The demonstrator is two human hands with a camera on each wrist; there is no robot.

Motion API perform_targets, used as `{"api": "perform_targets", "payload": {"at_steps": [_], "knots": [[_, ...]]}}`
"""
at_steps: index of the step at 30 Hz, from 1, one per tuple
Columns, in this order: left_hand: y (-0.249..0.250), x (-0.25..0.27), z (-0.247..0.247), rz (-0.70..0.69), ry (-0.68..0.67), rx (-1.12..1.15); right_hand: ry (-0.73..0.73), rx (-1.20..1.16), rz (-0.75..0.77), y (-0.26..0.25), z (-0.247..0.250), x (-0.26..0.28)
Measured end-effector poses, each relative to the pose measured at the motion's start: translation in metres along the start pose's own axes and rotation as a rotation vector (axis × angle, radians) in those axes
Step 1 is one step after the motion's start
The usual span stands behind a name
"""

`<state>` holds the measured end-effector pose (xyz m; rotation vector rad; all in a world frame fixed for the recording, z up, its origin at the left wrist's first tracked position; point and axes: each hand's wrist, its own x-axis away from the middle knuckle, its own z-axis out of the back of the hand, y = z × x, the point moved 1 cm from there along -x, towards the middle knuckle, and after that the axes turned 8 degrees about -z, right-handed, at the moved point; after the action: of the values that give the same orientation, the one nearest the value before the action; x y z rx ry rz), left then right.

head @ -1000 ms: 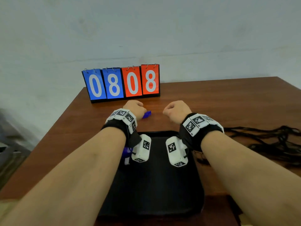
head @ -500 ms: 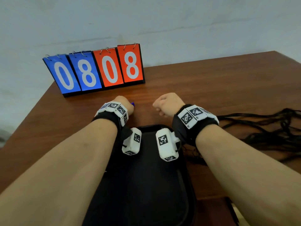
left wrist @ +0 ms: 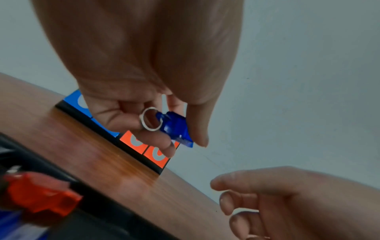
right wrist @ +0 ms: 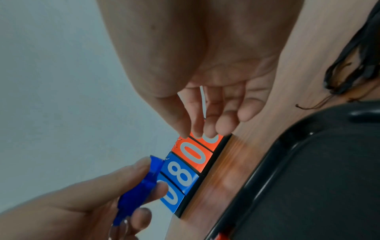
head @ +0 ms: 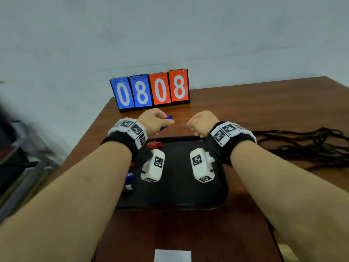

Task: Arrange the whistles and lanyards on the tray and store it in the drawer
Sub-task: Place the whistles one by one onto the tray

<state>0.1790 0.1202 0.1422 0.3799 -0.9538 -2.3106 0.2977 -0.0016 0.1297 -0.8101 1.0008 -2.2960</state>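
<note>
Beyond the black tray (head: 217, 203), the left hand (head: 153, 121) pinches a blue whistle (left wrist: 175, 128); the right hand (head: 202, 122) hangs loose, empty. A red whistle (head: 154, 144) lies on the tray; lanyards (head: 306, 146) remain outside, unplaced.

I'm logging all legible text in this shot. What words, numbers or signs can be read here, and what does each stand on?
"08" in white on the two blue cards of the flip scoreboard.
"08" in white on its two orange-red cards.
Square black-and-white marker patterns, no letters, on the wrist bands and white camera housings.
The white paper at the near edge shows no readable print.
The blue whistle held in the left hand bears no visible lettering.
</note>
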Motion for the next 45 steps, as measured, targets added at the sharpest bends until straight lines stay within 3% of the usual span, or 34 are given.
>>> {"api": "perform_targets", "payload": {"at_steps": [6,14,22,28,38,45], "knots": [[-0.019,0.077,0.018,0.067,-0.068,0.137,0.003,0.0,0.017,0.0,-0.028,0.049],[-0.055,0.12,0.008,0.062,-0.093,-0.082,0.045,0.139,0.052,0.001,-0.06,0.086],[-0.07,0.123,-0.005,0.064,-0.115,-0.214,0.055,0.134,0.09,0.008,-0.065,0.098],[-0.076,0.113,-0.019,0.097,-0.13,-0.225,0.033,0.192,0.073,0.015,-0.065,0.092],[-0.081,0.106,-0.027,0.099,-0.19,-0.266,0.05,0.096,-0.01,0.034,-0.066,0.072],[-0.052,0.102,-0.027,0.024,-0.187,-0.286,0.067,0.07,0.013,0.044,-0.051,0.074]]}}
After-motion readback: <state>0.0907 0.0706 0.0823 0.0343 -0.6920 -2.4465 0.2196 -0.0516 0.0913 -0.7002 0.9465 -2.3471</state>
